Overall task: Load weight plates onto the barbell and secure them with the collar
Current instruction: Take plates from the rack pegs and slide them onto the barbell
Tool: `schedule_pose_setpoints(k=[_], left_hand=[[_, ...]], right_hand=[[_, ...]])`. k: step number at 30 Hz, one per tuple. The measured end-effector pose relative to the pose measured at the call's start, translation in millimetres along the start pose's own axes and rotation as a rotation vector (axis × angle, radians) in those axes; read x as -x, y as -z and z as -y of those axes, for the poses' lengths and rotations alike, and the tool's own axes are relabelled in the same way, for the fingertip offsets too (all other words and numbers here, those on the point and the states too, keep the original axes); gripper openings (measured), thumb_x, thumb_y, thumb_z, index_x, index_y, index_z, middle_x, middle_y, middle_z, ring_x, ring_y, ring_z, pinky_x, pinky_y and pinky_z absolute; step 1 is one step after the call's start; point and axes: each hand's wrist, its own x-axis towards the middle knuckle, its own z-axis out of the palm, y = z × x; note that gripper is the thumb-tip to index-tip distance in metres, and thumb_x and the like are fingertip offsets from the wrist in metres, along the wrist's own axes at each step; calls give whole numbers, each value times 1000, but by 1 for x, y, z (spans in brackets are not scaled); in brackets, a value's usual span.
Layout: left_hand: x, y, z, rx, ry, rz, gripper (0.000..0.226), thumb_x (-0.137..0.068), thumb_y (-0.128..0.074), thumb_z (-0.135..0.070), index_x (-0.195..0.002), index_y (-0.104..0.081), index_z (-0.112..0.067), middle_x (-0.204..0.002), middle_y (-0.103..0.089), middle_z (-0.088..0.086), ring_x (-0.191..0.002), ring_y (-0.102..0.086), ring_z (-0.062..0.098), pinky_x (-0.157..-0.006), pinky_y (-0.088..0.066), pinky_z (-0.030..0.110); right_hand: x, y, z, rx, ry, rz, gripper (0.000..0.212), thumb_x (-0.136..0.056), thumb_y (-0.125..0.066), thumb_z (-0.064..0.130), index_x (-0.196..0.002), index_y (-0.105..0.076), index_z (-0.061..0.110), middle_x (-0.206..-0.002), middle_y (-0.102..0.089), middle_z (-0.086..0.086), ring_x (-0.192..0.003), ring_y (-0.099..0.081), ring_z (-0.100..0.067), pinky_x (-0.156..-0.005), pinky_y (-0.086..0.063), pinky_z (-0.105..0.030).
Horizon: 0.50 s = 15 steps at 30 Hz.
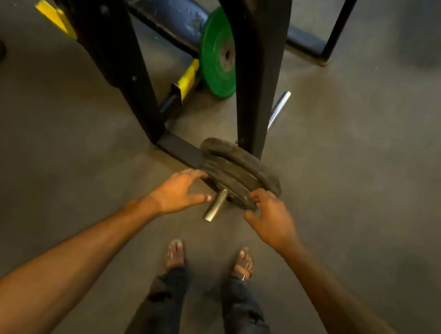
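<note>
The right hand (pixel 272 222) is gripping the near edge of the front black plate (pixel 233 195), with its fingers curled over the rim. The left hand (pixel 180 190) is lying spread against the other edge of that plate, fingers apart, touching it but not wrapped around it. The front plate is sitting with more black plates (pixel 238 164) behind it on a short metal peg (pixel 216 205), and the end of the peg is poking out between the two hands. The stack is hanging low on a black rack (pixel 255 64), near the gray floor (pixel 374 163). A green plate (pixel 218 52) is leaning farther back. Two feet in sandals (pixel 177 253) are standing just below the hands.
</note>
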Motion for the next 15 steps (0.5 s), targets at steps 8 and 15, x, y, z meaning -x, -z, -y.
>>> schedule_pose_setpoints(k=[8,15], left_hand=[[-55,-22,22,126,73,-37,82,-88,-75,-26,-155,-29,-17,-158,-35,8,-143,-40,23,-111,-32,26],[-66,-28,55,-143,-18,-52,56,-83,-78,-26,-130,-48,-22,-135,-42,1,-117,-56,22,-96,-55,43]], right_hand=[[-23,-48,-10,-99,-149,-201,44,-85,-75,23,-122,-50,21,-122,-50,-2,-100,-59,-18,-79,-57,-35],[-24,-68,-12,-15,-141,-213,49,-83,-76,20,-123,-49,21,-121,-49,-3,-112,-53,-21,-82,-57,-35]])
